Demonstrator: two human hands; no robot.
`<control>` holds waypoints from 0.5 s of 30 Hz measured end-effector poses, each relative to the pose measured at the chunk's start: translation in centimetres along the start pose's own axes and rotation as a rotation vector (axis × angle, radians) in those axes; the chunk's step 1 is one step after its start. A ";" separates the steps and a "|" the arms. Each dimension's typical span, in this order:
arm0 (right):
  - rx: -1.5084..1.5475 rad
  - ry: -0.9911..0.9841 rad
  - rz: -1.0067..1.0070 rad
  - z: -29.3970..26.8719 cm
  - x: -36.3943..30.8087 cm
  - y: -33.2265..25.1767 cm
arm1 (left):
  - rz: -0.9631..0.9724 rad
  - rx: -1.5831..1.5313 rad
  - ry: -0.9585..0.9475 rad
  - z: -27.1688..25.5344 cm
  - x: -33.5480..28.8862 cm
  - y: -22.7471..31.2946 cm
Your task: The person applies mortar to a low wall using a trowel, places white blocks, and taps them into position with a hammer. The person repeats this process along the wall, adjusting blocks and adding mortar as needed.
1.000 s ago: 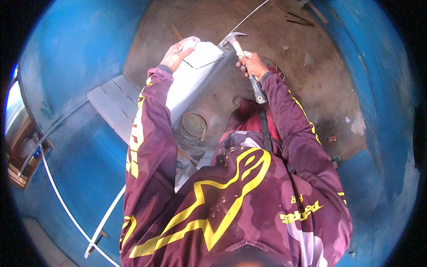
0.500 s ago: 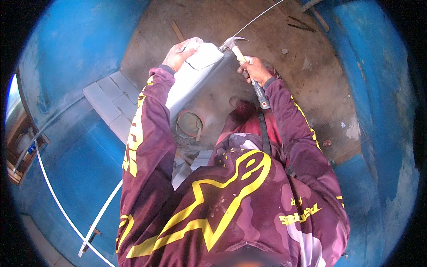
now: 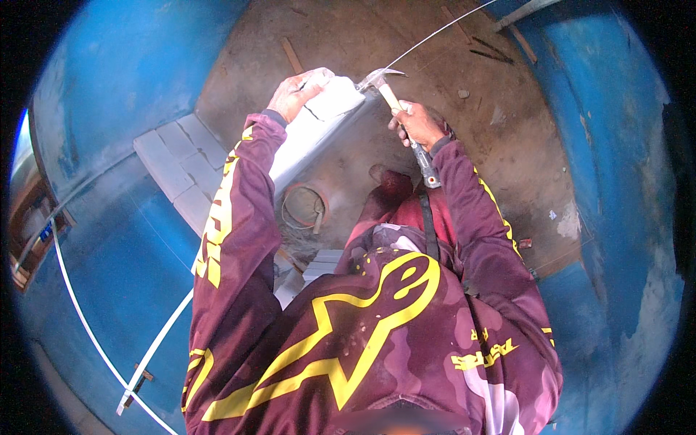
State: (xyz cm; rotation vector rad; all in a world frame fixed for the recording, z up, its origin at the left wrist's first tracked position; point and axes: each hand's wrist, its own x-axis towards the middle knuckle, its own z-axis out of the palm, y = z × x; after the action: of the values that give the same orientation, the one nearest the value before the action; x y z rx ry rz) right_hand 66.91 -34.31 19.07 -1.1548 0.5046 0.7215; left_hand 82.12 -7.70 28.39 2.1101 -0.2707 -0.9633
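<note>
My left hand is curled over the left end of a white block on top of a narrow white block wall. A crack or joint line runs along the block's near side. In my right hand is a claw hammer, gripped partway along its handle, with the dark butt end pointing back toward me. The hammer's head is at the block's right end, its claw pointing right; I cannot tell whether it touches the block.
A round bucket stands on the floor beside the wall. More white blockwork lies to the left. A thin white line runs up from near the hammer. Wood scraps lie on the brown floor, between blue walls.
The view has shifted slightly. The hammer's head sits a little lower against the block's right end. My left hand keeps its hold on the block.
</note>
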 end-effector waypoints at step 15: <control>-0.017 0.020 -0.077 1.8 -2.4 -1.4 | 0.012 0.201 0.093 0.5 0.2 0.0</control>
State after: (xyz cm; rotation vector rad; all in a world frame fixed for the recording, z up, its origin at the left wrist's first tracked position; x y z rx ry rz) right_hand 66.35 -33.55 22.19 -1.1915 0.4693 0.6494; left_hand 81.93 -8.14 28.08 2.3259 -0.3443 -0.8582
